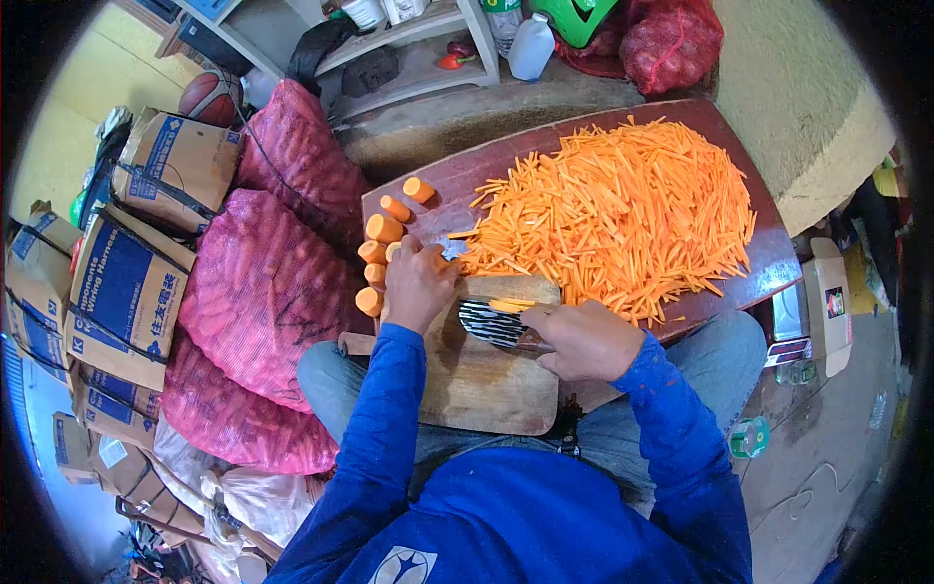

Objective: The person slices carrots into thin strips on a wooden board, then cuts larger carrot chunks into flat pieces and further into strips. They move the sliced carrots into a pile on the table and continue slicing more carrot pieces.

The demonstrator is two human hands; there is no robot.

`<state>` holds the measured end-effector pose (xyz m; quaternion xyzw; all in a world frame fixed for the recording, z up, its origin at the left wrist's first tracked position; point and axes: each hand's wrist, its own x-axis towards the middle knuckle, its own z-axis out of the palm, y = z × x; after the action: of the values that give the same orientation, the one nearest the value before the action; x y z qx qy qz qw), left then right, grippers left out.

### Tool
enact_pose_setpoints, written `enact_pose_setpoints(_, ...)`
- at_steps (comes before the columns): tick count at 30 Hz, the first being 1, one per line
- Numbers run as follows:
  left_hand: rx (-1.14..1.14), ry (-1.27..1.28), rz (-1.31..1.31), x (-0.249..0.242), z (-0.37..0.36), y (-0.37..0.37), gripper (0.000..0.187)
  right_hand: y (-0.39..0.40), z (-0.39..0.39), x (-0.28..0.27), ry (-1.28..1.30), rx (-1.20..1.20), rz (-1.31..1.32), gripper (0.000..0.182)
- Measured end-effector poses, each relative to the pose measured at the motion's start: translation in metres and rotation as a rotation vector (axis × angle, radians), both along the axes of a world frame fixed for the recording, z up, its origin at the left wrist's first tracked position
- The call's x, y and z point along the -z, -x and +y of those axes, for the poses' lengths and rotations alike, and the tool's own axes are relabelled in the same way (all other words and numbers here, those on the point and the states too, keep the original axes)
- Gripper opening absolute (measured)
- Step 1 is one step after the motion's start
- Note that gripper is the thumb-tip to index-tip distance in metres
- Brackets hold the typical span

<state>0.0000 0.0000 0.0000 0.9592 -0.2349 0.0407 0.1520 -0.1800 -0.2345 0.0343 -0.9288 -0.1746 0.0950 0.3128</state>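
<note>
My left hand (418, 284) reaches past the top left of the wooden cutting board (486, 389). Its curled fingers are on a carrot piece (392, 250) that they partly hide. My right hand (589, 339) grips a knife with a broad, black-and-silver striped blade (489, 323), which lies over the board. A few carrot sticks (511, 305) rest by the blade, against my right fingers. More thick peeled carrot pieces (383, 229) stand along the table's left edge. A large heap of carrot sticks (623, 214) covers much of the reddish-brown table (735, 136).
Pink mesh sacks (258, 292) and cardboard boxes (131, 282) are piled on the left. A shelf (409, 44), a white jug (531, 49) and a red mesh bag (671, 44) stand at the back. My knees flank the board.
</note>
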Motion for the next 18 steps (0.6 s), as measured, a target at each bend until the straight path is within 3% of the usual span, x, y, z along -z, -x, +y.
enact_pose_setpoints(6,0.125,0.103,-0.062,0.007,0.0,-0.016,0.039,0.0,0.001,-0.001,0.009,-0.004,-0.008,0.04)
enact_pose_setpoints(11,0.163,0.258,0.109,0.011,0.002,-0.017,0.045,0.002,-0.002,-0.008,0.037,0.006,-0.022,0.033)
enact_pose_setpoints(15,0.244,0.331,0.301,-0.022,-0.009,0.011,0.055,0.004,0.001,-0.004,0.005,0.05,-0.128,0.026)
enact_pose_setpoints(17,0.536,0.283,0.243,-0.027,-0.014,0.014,0.071,0.006,0.006,-0.012,0.095,0.086,-0.255,0.026)
enact_pose_setpoints(18,0.549,0.268,0.261,-0.023,-0.017,0.013,0.071,0.007,0.009,-0.012,0.097,0.081,-0.259,0.026)
